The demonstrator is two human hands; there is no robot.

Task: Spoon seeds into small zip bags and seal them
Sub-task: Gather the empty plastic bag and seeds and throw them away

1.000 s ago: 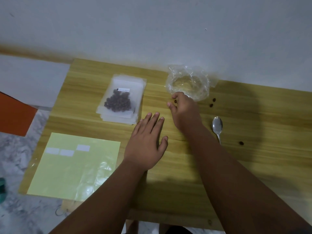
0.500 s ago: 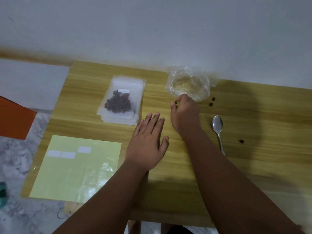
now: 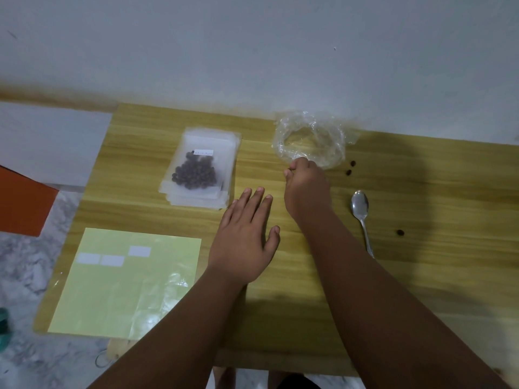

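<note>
— Where are the seeds lying as we are working?

— Most are sitting inside the top frosted small zip bag (image 3: 196, 175) of the stack at the left rear of the pale wooden table (image 3: 421, 192). A few stray dark round seeds (image 3: 348, 172) are lying loose just right of the crumpled clear plastic bag (image 3: 311, 141), and one more is lying right of the steel spoon (image 3: 361, 209).

— So we are reading this as picking up strays by hand?

— We are. To do it well, we are pinching low against the wood and using the finger pads rather than the nails, so a round seed is not skidding away. We are taking one at a time and keeping clear of the flimsy bag's rim.

— How are we holding our hands?

— Our right hand (image 3: 306, 186) is reaching forward to the clear bag's near edge. Its knuckles are up and its fingers are curling under, with the thumb meeting the forefinger. It seems to be pinching one of those seeds, though that is too small for us to be sure. Our left hand (image 3: 241, 242) is lying flat, palm down. Its fingers are straight and slightly spread just short of the stack, and it is holding nothing.
</note>
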